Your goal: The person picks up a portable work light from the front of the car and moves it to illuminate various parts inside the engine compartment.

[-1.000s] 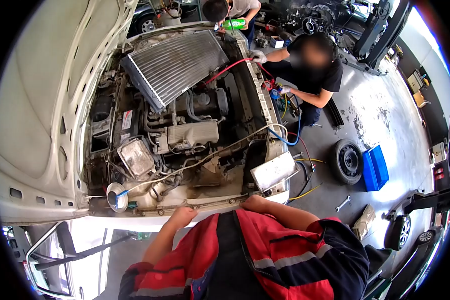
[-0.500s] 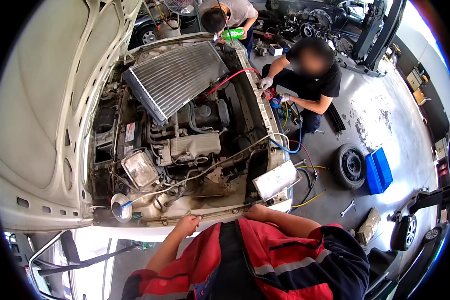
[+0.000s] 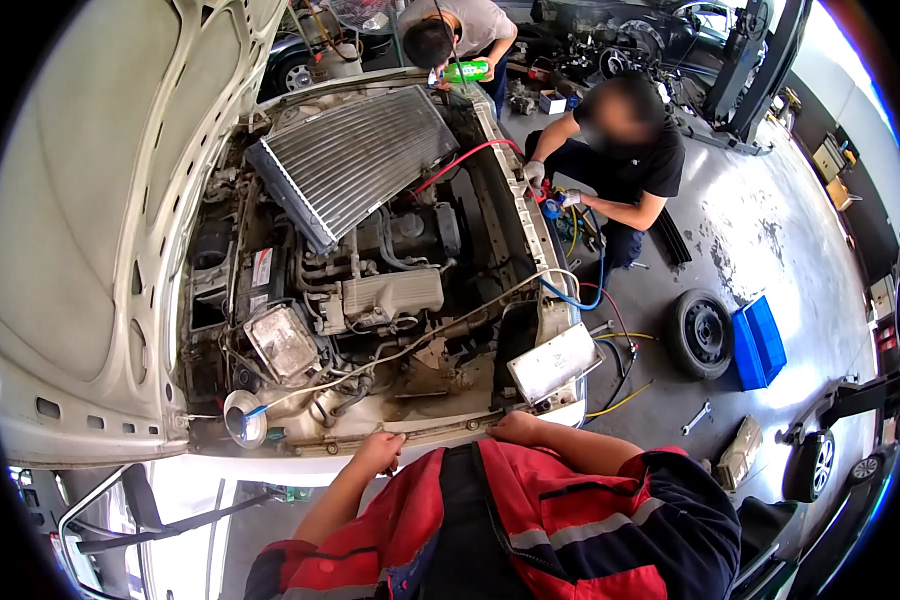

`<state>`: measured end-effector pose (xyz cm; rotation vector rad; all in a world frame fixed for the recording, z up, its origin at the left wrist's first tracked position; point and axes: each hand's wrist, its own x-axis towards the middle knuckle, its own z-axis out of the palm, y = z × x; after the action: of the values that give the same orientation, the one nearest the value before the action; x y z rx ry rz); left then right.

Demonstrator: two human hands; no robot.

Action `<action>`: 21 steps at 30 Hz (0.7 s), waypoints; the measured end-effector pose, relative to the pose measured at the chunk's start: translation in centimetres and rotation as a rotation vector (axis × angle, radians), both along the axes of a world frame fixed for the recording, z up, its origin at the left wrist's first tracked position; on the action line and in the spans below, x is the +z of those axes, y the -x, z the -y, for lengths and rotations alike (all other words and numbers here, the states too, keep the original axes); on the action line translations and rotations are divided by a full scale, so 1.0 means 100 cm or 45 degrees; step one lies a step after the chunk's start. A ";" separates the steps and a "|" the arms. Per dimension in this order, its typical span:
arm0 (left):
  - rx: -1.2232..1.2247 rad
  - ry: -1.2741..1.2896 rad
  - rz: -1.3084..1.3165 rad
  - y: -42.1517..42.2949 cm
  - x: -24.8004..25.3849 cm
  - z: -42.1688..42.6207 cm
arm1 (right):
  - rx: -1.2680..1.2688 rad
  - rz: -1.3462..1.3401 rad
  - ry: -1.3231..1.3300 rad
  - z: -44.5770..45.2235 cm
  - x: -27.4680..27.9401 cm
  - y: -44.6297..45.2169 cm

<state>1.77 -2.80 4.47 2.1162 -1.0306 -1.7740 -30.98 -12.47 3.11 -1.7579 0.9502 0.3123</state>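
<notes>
My left hand [image 3: 378, 453] is loosely closed, its fingers curled and the thumb side against the edge of the car's near fender [image 3: 430, 437]. Nothing shows in it. My right hand [image 3: 515, 427] rests on that same edge farther right, fingers folded, just below a dirty silver metal box [image 3: 554, 363]. In front of both hands lies the open engine bay, with the engine [image 3: 392, 294] in its middle. A removed radiator [image 3: 360, 160] lies tilted across the far side. From a round white cup-like part [image 3: 245, 418] on the left, a thin pale hose [image 3: 400, 352] crosses the bay.
The raised hood [image 3: 60, 220] stands at left. A crouching co-worker [image 3: 625, 150] in gloves handles gauges with coloured hoses; another person [image 3: 470, 30] leans in with a green bottle [image 3: 466, 71]. A wheel [image 3: 698, 333], blue crate [image 3: 758, 342] and wrench [image 3: 697, 417] lie on the floor.
Both of my hands stay at the fender edge. The crouching co-worker's gloved hand has shifted slightly at the gauges; the view has moved very little.
</notes>
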 end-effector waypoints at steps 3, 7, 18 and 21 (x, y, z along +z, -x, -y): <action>-0.012 0.015 0.004 0.002 0.005 0.001 | 0.062 0.023 0.062 0.000 0.009 0.000; -0.013 0.019 0.004 0.001 0.003 0.001 | 0.049 -0.014 0.032 0.001 -0.002 0.001; -0.002 0.042 -0.012 0.003 0.006 0.000 | 0.140 -0.059 0.050 -0.001 0.010 -0.002; -0.004 0.040 -0.014 0.003 0.005 0.000 | -0.036 -0.106 0.024 -0.003 -0.002 -0.005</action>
<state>1.51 -2.80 5.00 2.0853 -1.0523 -1.7569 -30.52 -12.21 2.87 -1.7586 1.0395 0.3613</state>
